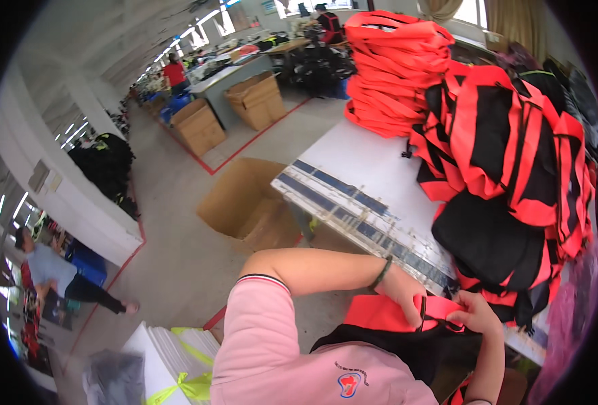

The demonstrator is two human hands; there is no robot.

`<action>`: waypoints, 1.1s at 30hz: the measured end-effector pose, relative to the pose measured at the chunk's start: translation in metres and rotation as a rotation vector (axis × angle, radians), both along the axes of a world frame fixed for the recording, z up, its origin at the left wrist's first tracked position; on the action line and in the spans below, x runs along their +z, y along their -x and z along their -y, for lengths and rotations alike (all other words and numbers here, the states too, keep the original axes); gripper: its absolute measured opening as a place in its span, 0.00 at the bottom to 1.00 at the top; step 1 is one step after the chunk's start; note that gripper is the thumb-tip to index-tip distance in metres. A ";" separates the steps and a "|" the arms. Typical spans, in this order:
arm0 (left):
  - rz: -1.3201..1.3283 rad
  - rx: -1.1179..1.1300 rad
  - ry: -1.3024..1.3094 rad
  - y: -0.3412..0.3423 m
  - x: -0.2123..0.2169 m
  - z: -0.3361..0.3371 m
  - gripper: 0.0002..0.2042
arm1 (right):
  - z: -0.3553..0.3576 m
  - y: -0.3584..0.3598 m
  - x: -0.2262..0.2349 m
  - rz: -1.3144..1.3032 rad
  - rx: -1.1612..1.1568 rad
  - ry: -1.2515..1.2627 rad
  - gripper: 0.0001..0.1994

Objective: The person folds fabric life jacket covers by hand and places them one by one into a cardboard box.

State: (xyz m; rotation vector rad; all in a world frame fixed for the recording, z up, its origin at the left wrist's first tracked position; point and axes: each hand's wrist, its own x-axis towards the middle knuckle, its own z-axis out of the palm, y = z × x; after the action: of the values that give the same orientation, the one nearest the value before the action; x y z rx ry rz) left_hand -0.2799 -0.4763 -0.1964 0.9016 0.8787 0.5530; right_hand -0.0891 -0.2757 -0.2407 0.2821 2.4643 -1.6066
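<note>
Close to my body hangs a black and orange-red sewn fabric piece (376, 314) with a strap along its upper edge; its exact kind I cannot tell. My left hand (405, 293), a dark band at the wrist, is closed on the orange-red strap by a narrow black strip. A short way to the right, my right hand (478, 315) pinches the strap's other end near a small dark fitting. Both hands are at the near edge of a white-topped table (339, 158). The lower part of the piece is hidden by my shirt and right arm.
On the table stand a folded orange-red stack (397, 74) and a heap of black and orange-red pieces (495, 148). An open carton (245, 202) sits left of the table. White sheets (170, 361) tied with yellow ribbon lie lower left. A person (56, 270) is far left.
</note>
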 end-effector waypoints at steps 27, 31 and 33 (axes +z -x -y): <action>0.556 0.545 -0.431 0.085 -0.012 0.063 0.33 | -0.014 -0.101 0.001 0.048 0.024 0.992 0.36; 0.385 0.577 -0.372 0.091 -0.003 0.062 0.33 | -0.008 -0.108 -0.006 -0.108 0.122 0.735 0.27; 0.317 0.553 -0.396 0.093 -0.004 0.062 0.31 | -0.002 -0.104 0.011 -0.101 0.128 0.717 0.25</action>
State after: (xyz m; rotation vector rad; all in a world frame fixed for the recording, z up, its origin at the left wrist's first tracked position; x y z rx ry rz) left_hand -0.3727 -0.5379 -0.2001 0.8871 0.7335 1.3476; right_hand 0.0144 -0.2741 -0.2301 -0.0664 1.7473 -2.3324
